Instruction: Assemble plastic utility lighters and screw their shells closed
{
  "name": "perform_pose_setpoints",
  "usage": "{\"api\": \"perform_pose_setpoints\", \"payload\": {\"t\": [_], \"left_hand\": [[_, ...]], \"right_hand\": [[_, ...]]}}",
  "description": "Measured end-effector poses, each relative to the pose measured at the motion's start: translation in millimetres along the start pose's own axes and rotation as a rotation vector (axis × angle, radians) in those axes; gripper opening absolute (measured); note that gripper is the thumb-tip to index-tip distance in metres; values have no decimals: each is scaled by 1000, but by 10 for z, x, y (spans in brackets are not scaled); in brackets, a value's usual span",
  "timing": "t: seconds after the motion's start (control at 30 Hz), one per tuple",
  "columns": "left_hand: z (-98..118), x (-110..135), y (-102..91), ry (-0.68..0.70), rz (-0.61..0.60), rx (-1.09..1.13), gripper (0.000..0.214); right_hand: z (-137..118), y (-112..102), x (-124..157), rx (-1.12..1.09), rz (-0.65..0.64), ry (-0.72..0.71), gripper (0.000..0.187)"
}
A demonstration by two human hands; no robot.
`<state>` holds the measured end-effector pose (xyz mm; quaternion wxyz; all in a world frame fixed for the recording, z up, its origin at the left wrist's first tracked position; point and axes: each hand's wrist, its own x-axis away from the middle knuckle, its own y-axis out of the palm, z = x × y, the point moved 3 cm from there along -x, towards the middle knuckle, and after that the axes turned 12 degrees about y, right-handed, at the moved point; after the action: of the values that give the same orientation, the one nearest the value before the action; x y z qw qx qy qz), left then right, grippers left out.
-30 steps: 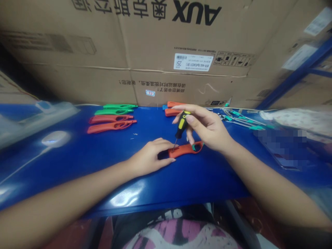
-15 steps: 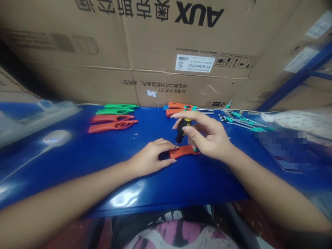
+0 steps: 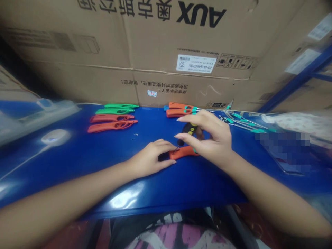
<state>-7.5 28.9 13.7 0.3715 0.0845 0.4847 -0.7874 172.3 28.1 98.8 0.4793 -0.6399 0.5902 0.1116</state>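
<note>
Thumb and forefinger of the left hand press the left end of an orange handle from its 2 sides, the gap between them just the handle's width. Around a black-and-yellow screwdriver the right hand curls loosely, its thumb and forefinger tips well apart with the tool between them. That screwdriver leans to the right, its thin shaft reaching down to the handle's left end; exactly where the tip sits is hard to see. The orange handle lies flat about midway between the near and far edges of the blue worktop, its right end partly hidden by the right hand.

Along the far edge, left of the middle, lie 2 green handles and 2 red handles; 2 orange pieces with teal parts lie right of these. Toward the far right corner are metal rods with teal parts, and beside them a pale patterned cloth.
</note>
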Motion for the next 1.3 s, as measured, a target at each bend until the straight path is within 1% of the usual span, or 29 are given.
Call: {"api": "perform_pose_setpoints", "payload": {"t": [0.03, 0.07, 0.17, 0.2, 0.23, 0.27, 0.3, 0.37, 0.4, 0.43, 0.47, 0.5, 0.57, 0.63, 0.67, 0.7, 0.8, 0.83, 0.87, 0.9, 0.97, 1.0, 1.03, 1.07, 1.13, 1.17, 1.2, 1.23, 1.3], "left_hand": [[-2, -1, 2, 0, 2, 3, 35], [-4, -1, 2, -1, 4, 4, 34], [-7, -2, -3, -3, 0, 0, 32], [-9, -2, -5, -6, -4, -2, 32], [-10, -2, -6, -8, -10, -4, 32], [-10, -3, -7, -9, -17, -5, 32], [-11, -4, -8, -10, -23, -4, 33], [-11, -6, -8, -13, -27, 2, 34], [-10, -6, -8, -15, -25, 5, 34], [-8, -7, -9, -15, -23, 9, 34], [-6, -7, -9, -16, -19, 11, 33], [-3, -7, -9, -17, -16, 13, 31], [1, -5, -9, -18, -13, 12, 29], [2, -4, -6, -15, -15, 8, 30], [1, -3, -5, -14, -17, 5, 29], [0, -3, -4, -12, -19, 3, 29], [-3, -3, -4, -4, -17, 0, 31], [-3, -4, -5, -3, -15, -1, 33], [-1, -4, -6, -2, -11, -4, 34], [1, -3, -7, -2, -9, -7, 35], [5, -3, -8, -3, -5, -13, 34], [6, -2, -8, -2, -4, -16, 34], [7, -3, -7, -1, -4, -15, 34], [7, -3, -6, -2, -3, -10, 34], [6, -5, -5, 2, -2, 1, 33], [6, -6, -5, 4, -2, 5, 32], [4, -5, -5, 5, -1, 5, 33], [3, -4, -6, 5, 0, 2, 32], [0, 0, -8, 2, 0, -9, 32]], "right_hand": [[2, -5, 1, 2, 0, -12, 28], [8, -2, 0, -37, -37, 7, 28], [29, 53, 3, -299, -283, 155, 36], [29, 73, 7, -380, -351, 184, 36], [27, 85, 7, -424, -379, 192, 34], [27, 85, 3, -420, -356, 176, 30], [27, 74, -4, -370, -289, 144, 26], [13, 37, -13, -197, -114, 42, 20], [-6, 25, -11, -113, -60, -22, 19], [-28, 19, -7, -53, -41, -83, 20], [-50, 19, -2, -28, -61, -124, 22], [-68, 25, 3, -38, -111, -135, 27], [-84, 42, 11, -121, -239, -77, 37], [-77, 54, 16, -200, -304, 5, 39], [-68, 52, 15, -202, -289, 16, 37], [-58, 44, 13, -174, -240, -2, 33], [-37, 8, 12, -35, -48, -161, 25], [-29, 6, 13, -19, -30, -196, 26], [-15, 11, 12, -33, -49, -195, 29], [2, 22, 8, -74, -97, -159, 32], [42, 53, -1, -187, -221, -30, 39], [59, 60, -5, -224, -250, 24, 38], [71, 56, -10, -230, -238, 46, 35], [77, 42, -15, -203, -190, 33, 31], [75, 7, -18, -109, -72, -54, 25], [76, 1, -15, -85, -54, -85, 25], [82, 8, -12, -103, -82, -82, 26], [93, 27, -8, -162, -150, -44, 28], [116, 82, 4, -328, -318, 89, 36]]}}
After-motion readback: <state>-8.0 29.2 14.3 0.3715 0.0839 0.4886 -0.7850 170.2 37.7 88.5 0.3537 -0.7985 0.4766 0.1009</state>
